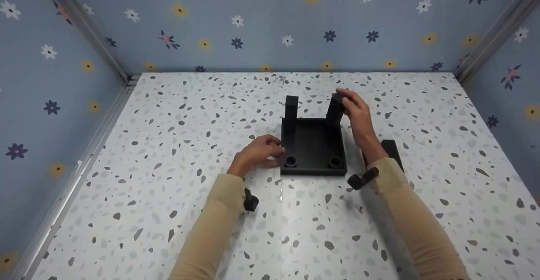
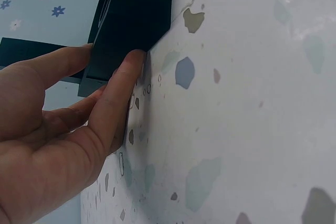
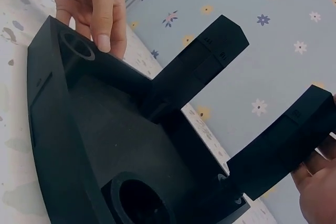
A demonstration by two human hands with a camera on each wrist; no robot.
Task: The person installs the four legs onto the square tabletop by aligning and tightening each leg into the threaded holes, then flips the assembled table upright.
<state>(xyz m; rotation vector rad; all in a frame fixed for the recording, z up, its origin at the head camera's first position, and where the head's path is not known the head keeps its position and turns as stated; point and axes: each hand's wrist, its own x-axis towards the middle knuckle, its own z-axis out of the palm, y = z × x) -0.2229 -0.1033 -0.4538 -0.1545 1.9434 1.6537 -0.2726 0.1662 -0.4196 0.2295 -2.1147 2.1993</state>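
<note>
A shallow black square base (image 1: 312, 145) lies on the table with its hollow side up and round sockets (image 1: 290, 161) in its two near corners. One black square leg (image 1: 291, 109) stands upright in the far left corner. At the far right corner, a second leg (image 3: 283, 145) leans slightly outward, its narrow lower end at the corner socket. My right hand (image 1: 356, 113) grips this leg near its top. My left hand (image 1: 263, 149) holds the left wall of the base, thumb at the rim and a finger low against the side (image 2: 139, 59).
Another black block-like piece (image 1: 392, 153) lies on the speckled table right of the base, partly hidden by my right wrist. Flowered panels (image 1: 270, 27) enclose the table at the back and both sides.
</note>
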